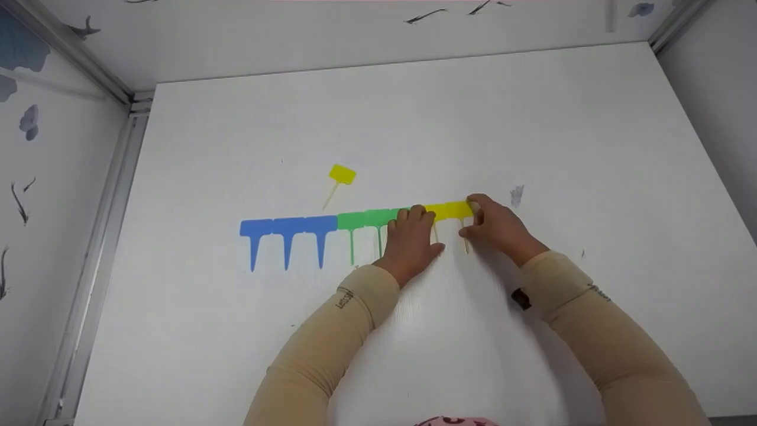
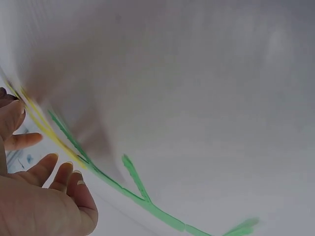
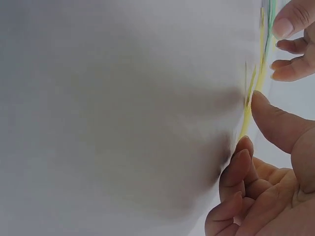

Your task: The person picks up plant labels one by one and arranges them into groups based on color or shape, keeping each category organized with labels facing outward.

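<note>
A row of T-shaped plastic plant labels lies edge to edge on the white table. Three blue labels (image 1: pixel 288 225) form its left end, green labels (image 1: pixel 377 218) its middle, and two yellow labels (image 1: pixel 458 209) its right end. My left hand (image 1: pixel 412 245) lies over the place where green meets yellow, fingertips pressing the heads and thumb out to the side; part of the green is hidden under it. With my right hand (image 1: pixel 500 228) I hold the last yellow label, fingers at its right edge and thumb by its stem. Both hands show low along the table in the wrist views.
A loose yellow label (image 1: pixel 342 174) lies tilted behind the row, its stem pointing down-left. The table (image 1: pixel 207 331) is bounded by a patterned back wall (image 1: pixel 355 35) and a metal-framed side wall on the left. A grey smudge (image 1: pixel 517 195) marks the surface near my right hand.
</note>
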Demonstrator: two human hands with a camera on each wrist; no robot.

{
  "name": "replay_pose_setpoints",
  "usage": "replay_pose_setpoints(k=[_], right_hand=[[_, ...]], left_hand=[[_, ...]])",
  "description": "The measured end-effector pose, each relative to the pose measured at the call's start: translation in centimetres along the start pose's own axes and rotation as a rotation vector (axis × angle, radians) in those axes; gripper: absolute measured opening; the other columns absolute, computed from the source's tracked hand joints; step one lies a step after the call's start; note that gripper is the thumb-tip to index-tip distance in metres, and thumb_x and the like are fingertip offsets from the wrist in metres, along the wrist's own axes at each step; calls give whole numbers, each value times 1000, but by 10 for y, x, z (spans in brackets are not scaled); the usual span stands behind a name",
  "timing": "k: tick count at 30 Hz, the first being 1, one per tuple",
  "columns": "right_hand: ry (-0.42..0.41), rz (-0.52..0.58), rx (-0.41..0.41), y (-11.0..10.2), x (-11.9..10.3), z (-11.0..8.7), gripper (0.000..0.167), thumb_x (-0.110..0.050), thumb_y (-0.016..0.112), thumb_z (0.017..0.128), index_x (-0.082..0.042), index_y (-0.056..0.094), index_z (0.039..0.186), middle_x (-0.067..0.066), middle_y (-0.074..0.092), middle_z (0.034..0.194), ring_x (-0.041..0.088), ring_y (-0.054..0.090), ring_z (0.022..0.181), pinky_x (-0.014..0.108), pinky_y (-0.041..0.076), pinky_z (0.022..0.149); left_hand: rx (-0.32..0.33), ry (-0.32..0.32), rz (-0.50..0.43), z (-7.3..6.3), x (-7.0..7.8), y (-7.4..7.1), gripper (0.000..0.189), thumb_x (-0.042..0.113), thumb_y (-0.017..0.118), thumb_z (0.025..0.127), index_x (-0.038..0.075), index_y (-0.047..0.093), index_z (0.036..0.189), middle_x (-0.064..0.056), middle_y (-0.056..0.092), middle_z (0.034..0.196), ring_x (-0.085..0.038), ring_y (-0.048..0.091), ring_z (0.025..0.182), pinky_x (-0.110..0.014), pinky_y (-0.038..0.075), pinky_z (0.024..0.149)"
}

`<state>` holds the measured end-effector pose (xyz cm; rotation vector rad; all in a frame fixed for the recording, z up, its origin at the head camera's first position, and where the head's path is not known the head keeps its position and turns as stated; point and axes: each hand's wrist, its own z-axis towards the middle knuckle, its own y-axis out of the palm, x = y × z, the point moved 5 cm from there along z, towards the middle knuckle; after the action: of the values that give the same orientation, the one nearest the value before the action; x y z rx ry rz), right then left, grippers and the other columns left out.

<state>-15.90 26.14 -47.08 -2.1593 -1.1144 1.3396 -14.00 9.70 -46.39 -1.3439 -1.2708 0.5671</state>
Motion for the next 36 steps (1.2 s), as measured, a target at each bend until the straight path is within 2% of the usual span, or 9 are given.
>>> replay_pose_setpoints(k=[6, 11, 15, 23, 28, 36], right_hand=[[-36, -19, 11, -1, -1, -2, 64, -17, 68, 90, -5, 38, 144, 13, 54, 103, 26, 48, 90, 37, 41, 83], [-73, -44, 32, 0, -2, -4, 56, -15, 68, 90, -5, 45, 140, 14, 54, 111, 29, 49, 99, 42, 43, 92], [-98, -56, 40, 1, -2, -7, 53, -13, 69, 89, -5, 48, 137, 14, 54, 117, 30, 48, 105, 45, 42, 97], [-212, -135, 84, 3, 0, -14, 49, -12, 71, 88, -1, 52, 132, 16, 55, 118, 32, 50, 109, 46, 42, 99], [-227, -159, 102, 2, 1, -13, 47, -10, 71, 87, 0, 54, 130, 17, 56, 118, 32, 51, 110, 47, 42, 100], [-271, -314, 145, 5, -2, -9, 52, -12, 77, 82, -1, 57, 128, 18, 53, 130, 35, 45, 120, 47, 39, 105]], left_hand=[[13, 9, -76, 0, -2, -7, 58, 41, 63, 93, 14, 46, 141, -3, 43, 138, -21, 37, 121, -34, 36, 95], [36, 4, -113, 2, -13, -17, 53, 34, 63, 93, 14, 48, 140, -3, 46, 135, -21, 39, 120, -34, 37, 96], [59, -23, -143, 2, -28, -25, 51, 30, 64, 94, 14, 49, 139, -4, 47, 135, -22, 39, 121, -35, 38, 98], [92, -76, -188, 1, -63, -42, 50, 23, 65, 93, 11, 49, 139, -8, 47, 139, -26, 38, 125, -38, 38, 102], [102, -131, -215, -1, -87, -51, 51, 22, 65, 93, 10, 48, 139, -10, 45, 140, -27, 36, 126, -41, 36, 104], [108, -231, -234, -2, -117, -64, 53, 22, 65, 93, 9, 47, 141, -11, 43, 142, -27, 37, 126, -40, 34, 108]])
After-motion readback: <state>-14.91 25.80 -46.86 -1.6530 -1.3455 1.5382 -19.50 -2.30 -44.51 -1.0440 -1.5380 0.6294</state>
